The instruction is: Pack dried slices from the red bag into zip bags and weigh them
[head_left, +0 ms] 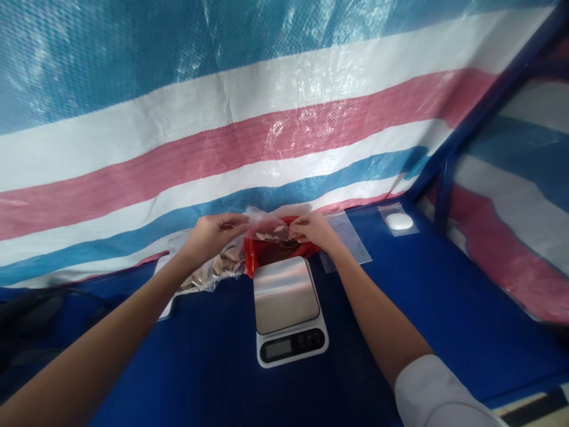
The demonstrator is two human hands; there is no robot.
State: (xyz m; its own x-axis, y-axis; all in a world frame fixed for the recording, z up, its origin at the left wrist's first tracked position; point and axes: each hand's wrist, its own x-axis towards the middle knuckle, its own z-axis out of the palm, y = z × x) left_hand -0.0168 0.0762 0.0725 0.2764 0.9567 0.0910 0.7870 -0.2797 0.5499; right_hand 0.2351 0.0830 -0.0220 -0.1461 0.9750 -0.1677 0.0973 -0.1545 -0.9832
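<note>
Both hands hold a small clear plastic bag with some pale brown pieces inside, above a red plastic bag. My left hand pinches its left edge, fingers closed. On its right side, my right hand pinches the bag near the top. Just in front of the red bag lies a kitchen scale with a bare metal plate; its display shows no readable figure. Beneath and beside my left wrist are filled clear bags of similar pale brown slices. What the red bag contains is too dark to tell.
Flat clear bags lie right of the red bag. A white rounded object rests on another clear bag farther right. A white flat object sits partly under the filled bags. Striped sheeting rises behind the blue table.
</note>
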